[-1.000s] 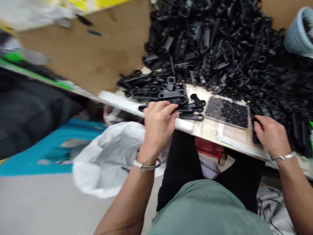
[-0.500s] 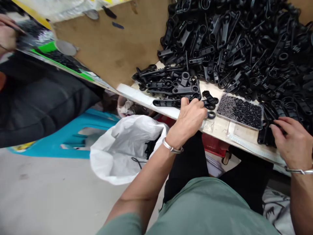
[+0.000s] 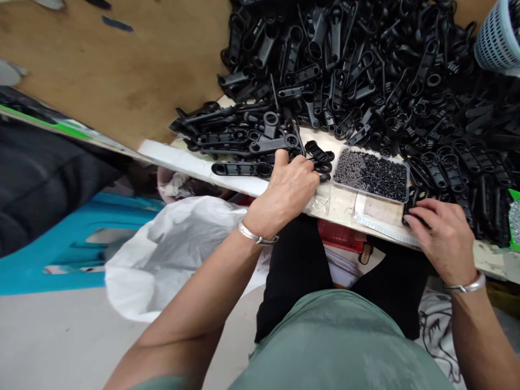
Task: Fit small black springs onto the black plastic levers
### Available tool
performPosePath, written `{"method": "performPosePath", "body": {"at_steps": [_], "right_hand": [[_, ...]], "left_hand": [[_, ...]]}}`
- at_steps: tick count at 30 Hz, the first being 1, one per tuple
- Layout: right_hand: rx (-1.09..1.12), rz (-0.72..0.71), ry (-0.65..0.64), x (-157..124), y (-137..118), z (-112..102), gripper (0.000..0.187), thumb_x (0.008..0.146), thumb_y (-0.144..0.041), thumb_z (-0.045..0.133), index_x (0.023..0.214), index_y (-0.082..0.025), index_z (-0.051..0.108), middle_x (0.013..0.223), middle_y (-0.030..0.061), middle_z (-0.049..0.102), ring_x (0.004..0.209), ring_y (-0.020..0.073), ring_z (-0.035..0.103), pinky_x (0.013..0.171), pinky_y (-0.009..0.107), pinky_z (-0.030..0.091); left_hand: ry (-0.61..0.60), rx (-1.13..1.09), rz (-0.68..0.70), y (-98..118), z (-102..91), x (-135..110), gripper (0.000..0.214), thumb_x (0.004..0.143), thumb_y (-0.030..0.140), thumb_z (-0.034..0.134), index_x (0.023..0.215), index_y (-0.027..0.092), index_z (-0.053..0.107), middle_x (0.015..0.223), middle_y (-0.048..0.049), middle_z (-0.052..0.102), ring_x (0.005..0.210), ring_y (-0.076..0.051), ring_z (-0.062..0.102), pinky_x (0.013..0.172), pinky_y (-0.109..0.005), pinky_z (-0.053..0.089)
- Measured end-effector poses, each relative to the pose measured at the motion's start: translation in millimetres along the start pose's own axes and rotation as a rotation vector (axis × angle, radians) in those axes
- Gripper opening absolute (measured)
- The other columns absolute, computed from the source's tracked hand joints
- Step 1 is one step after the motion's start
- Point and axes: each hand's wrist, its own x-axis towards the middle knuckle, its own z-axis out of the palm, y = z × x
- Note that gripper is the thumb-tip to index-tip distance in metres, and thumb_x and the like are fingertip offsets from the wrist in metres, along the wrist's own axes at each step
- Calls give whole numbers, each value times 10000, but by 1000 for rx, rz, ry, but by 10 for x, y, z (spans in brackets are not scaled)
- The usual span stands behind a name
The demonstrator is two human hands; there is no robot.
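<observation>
My left hand [image 3: 286, 187] rests at the front of the table with its fingers curled down over a black plastic arm-shaped part [image 3: 324, 177]; a rounded end of it shows beyond the fingers, which are largely hidden. Beside that hand lie more black arms with ring ends [image 3: 238, 169]. A clear box [image 3: 371, 174] of tiny grey and black pieces stands between my hands. To its right, my right hand [image 3: 444, 235] bends its thumb and fingers around a dark plastic part [image 3: 409, 206] at the edge of other parts; the grip is partly hidden.
A large heap of black parts [image 3: 337, 65] fills the table's back. A light blue basket [image 3: 495, 40] stands at the far right, a green container [image 3: 515, 222] below it. Under the table's left edge hangs a white bag [image 3: 138, 265]. A brown board [image 3: 134, 70] walls the left.
The view has swung to the right, bringing in the basket and green container. My right hand has shifted slightly left toward the clear box. The ring end by my left hand now appears tilted.
</observation>
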Motion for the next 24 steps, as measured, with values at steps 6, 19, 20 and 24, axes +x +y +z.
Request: {"method": "performPosePath", "body": {"at_steps": [6, 19, 20, 24], "right_hand": [[-141, -1, -81, -21, 67, 119, 244, 966, -341, 535, 994, -205, 735, 1109, 109, 645, 1015, 296, 527, 826, 429, 447], [141, 16, -179, 396, -28, 86, 259, 978, -307, 495, 1018, -209, 732, 994, 78, 691, 947, 249, 594, 859, 365, 470], [153, 7, -240, 483, -76, 90, 257, 975, -298, 493, 1009, -215, 734, 983, 73, 697, 946, 246, 603, 851, 359, 470], [31, 96, -499, 806, -269, 103, 279, 957, -376, 508, 961, -232, 747, 950, 82, 715, 924, 271, 634, 734, 349, 454]], "left_hand": [[42, 95, -60, 70, -234, -49, 290, 980, 102, 362, 731, 191, 483, 809, -37, 486, 879, -230, 457, 814, -432, 299], [-164, -280, 321, 750, -8, 247, 246, 958, 158, 518, 742, 151, 636, 784, -44, 625, 868, -203, 544, 811, -381, 260], [-173, -305, 289, 730, -22, 258, 259, 966, 185, 514, 742, 155, 642, 794, -42, 635, 867, -201, 551, 807, -378, 257], [-166, -343, 160, 593, -137, 273, 270, 978, 203, 479, 799, 156, 676, 869, -51, 680, 872, -197, 571, 795, -373, 257]]}}
